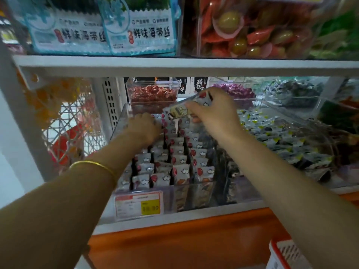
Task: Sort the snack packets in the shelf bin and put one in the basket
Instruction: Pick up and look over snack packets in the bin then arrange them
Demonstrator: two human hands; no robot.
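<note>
A clear plastic shelf bin [194, 193] on the lower shelf holds several small grey-and-red snack packets [180, 152] standing in rows. My right hand [211, 113] holds a few of these packets [184, 109] above the back of the bin, fingers curled round them. My left hand [143, 127] rests on the packets at the bin's back left, its fingers bent down among them. A white basket with a red rim [281, 255] shows at the bottom right corner, below the shelf.
A price tag [138, 204] hangs on the bin's front. More clear bins of wrapped snacks [281, 136] stand to the right and behind. The upper shelf [174, 65] carries blue seaweed packs [141, 32]. White wire racks [71, 121] stand at the left.
</note>
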